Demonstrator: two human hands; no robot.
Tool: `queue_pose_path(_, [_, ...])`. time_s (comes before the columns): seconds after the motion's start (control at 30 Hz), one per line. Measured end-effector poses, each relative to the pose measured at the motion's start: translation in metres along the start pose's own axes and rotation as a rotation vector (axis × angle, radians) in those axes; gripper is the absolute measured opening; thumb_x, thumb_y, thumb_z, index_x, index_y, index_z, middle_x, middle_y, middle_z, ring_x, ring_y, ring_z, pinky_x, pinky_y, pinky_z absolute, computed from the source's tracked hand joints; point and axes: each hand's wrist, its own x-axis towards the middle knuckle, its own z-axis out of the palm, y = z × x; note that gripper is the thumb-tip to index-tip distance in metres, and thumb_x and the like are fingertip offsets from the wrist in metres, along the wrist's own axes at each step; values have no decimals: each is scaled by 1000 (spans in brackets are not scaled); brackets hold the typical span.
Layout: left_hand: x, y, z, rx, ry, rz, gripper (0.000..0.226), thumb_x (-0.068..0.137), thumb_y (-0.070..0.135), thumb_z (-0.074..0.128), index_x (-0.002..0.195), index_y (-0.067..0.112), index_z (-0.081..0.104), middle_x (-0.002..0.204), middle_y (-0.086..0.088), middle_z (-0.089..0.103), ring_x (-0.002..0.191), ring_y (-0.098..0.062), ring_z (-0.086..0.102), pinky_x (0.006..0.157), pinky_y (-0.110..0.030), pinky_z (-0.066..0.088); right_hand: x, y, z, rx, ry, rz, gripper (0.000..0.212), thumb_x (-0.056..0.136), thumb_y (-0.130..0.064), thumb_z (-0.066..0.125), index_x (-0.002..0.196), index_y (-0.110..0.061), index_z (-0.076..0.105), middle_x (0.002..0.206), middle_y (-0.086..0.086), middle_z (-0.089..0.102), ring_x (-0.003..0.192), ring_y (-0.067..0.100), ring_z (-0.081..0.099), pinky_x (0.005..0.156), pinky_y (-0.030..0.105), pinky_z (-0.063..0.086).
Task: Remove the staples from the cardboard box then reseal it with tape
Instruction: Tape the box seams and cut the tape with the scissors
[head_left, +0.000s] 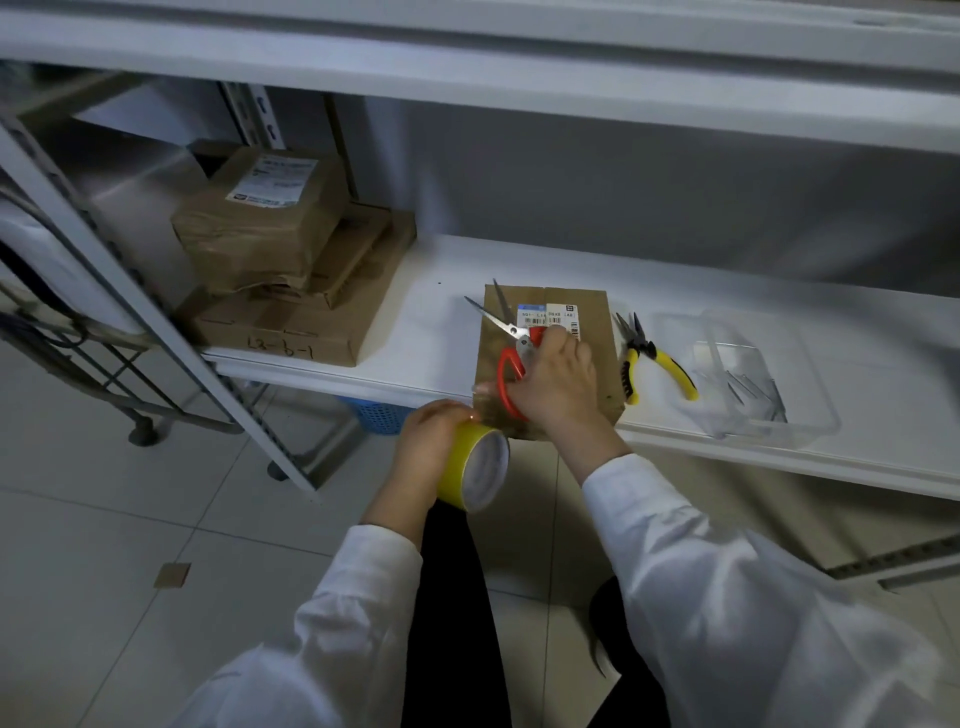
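Centrally, the cardboard box (595, 312) lies flat on the white shelf (441, 322), its long axis running from the shelf's front edge away from the person, label side up. Its near end sits at the front edge, directly ahead of both hands.

A translucent strip of tape (491, 410) appears to span the short gap from that near end down to the yellow tape roll (475, 470), which hangs just below and in front of the shelf edge. The left hand (431, 441) grips the roll, fingers wrapped over its outer face. The right hand (558, 382) rests over the box's near half, fingers curled through the red handles of the scissors (511, 330); the blades are spread and point away and to the left, beyond the strip.

Judged from this layout, the cut turns on bringing the blades back toward the near edge, across the strip; the right hand is the nearer to it.

Yellow-handled pliers (649, 358) lie just right of the box. A clear container (810, 415) sits further right, its thin contents too blurred to name. Stacked cartons (291, 291) stand well apart at the left.
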Motion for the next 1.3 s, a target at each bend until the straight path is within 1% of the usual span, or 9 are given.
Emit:
queue_pose_path(0.1, [0, 4, 5, 82, 38, -52, 33, 95, 27, 51, 124, 12, 56, 133, -10, 55, 126, -25, 47, 97, -24, 38, 0, 0, 3, 5, 3, 3, 60, 86, -35, 61, 130, -8, 31, 137, 11, 39, 128, 29, 33, 108, 34, 27])
queue_pose_path(0.2, [-2, 5, 10, 179, -4, 10, 11, 90, 15, 57, 92, 10, 67, 102, -10, 62, 101, -19, 54, 74, -10, 41, 5, 0, 5, 55, -34, 1, 59, 85, -36, 62, 128, -8, 34, 135, 11, 42, 128, 29, 34, 107, 35, 28])
queue_pose_path(0.4, [4, 14, 16, 131, -2, 5, 4, 81, 10, 68, 84, 7, 69, 99, -10, 65, 98, -24, 59, 98, -33, 45, 4, 8, -21, 466, -232, -30, 44, 79, -38, 72, 107, -15, 47, 94, -1, 55, 87, 15, 56, 70, 24, 46])
queue_pose_path(0.47, [8, 16, 17, 154, 7, -22, 21, 79, 18, 72, 96, 7, 70, 104, -10, 68, 100, -27, 61, 99, -39, 47, 4, 13, -27, 559, -297, -43, 39, 75, -35, 76, 97, -18, 50, 90, 1, 55, 82, 16, 56, 72, 27, 48])
queue_pose_path(0.7, [6, 14, 18, 101, 11, 8, 2, 88, 17, 61, 90, 16, 62, 117, -17, 63, 111, -34, 58, 102, -46, 44, 1, 9, -30, 392, -441, -147, 29, 72, -20, 78, 87, -21, 53, 92, 4, 64, 87, 21, 60, 77, 33, 47])
queue_pose_path(0.83, [-1, 17, 16, 64, -26, -2, 11, 86, 16, 64, 76, 21, 61, 108, -10, 63, 107, -29, 58, 103, -41, 44, 1, 5, -29, 376, -401, -146, 26, 76, -10, 70, 82, -24, 49, 79, -3, 54, 77, 16, 52, 61, 26, 41])
queue_pose_path(1.03, [-8, 15, 10, 99, -136, 98, 20, 84, 16, 66, 70, 25, 55, 85, 2, 57, 90, -19, 53, 83, -30, 41, 2, 7, -31, 479, -454, -85, 42, 70, -15, 80, 99, -21, 50, 108, 10, 64, 102, 27, 61, 91, 42, 51])
queue_pose_path(1.17, [-10, 11, 7, 108, -156, 127, 21, 86, 10, 64, 73, 23, 53, 85, 3, 56, 85, -16, 52, 70, -21, 40, 0, 8, -37, 516, -518, -84, 35, 73, -12, 78, 93, -20, 50, 94, 0, 67, 94, 19, 63, 89, 35, 50])
queue_pose_path(1.3, [-12, 8, 7, 113, -162, 103, 16, 84, 17, 67, 75, 24, 56, 100, -2, 57, 93, -19, 53, 77, -27, 41, -2, 4, -39, 473, -469, -114, 31, 74, -12, 77, 82, -24, 49, 94, 8, 65, 91, 23, 62, 85, 36, 49])
